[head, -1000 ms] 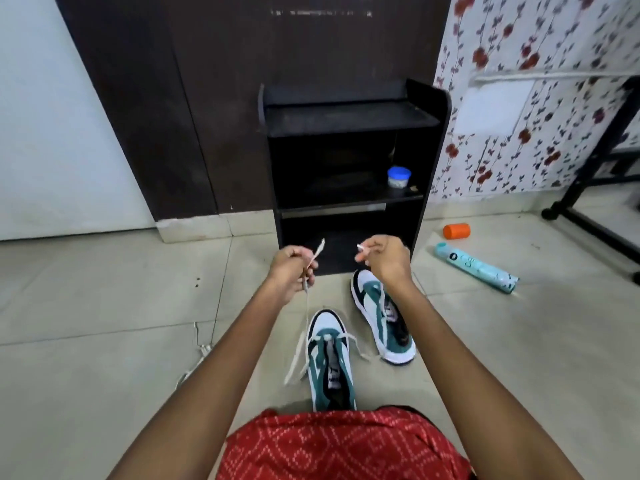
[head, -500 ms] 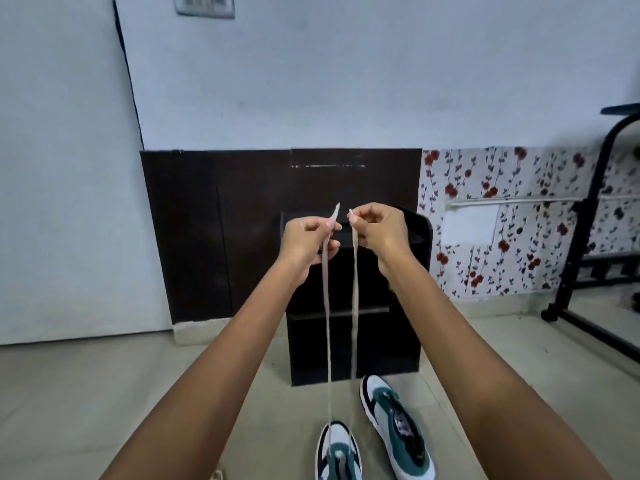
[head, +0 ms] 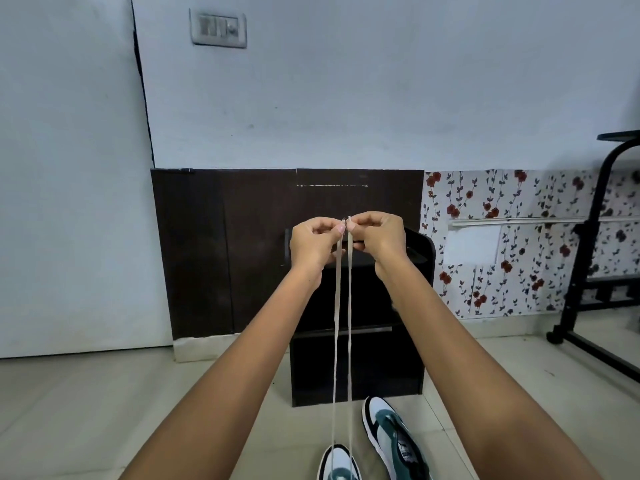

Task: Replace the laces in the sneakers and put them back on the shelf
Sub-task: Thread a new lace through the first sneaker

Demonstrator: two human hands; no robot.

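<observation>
Left grip (head: 311,244) and right grip (head: 377,237) raised before the shelf (head: 381,368) top, each pinching one lace (head: 349,323) end, tips almost touching, both strands hanging taut to a sneaker (head: 329,465) on the floor before the shelf, second sneaker (head: 389,434) at the shelf's foot

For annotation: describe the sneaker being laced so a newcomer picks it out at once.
Find the black shelf against the dark wall panel; two white-and-green shoes lie on the floor before it. The one meant is the left sneaker, cut by the frame's bottom edge. Unlike the right sneaker, it has two lace strands rising to the left hand and right hand.
</observation>
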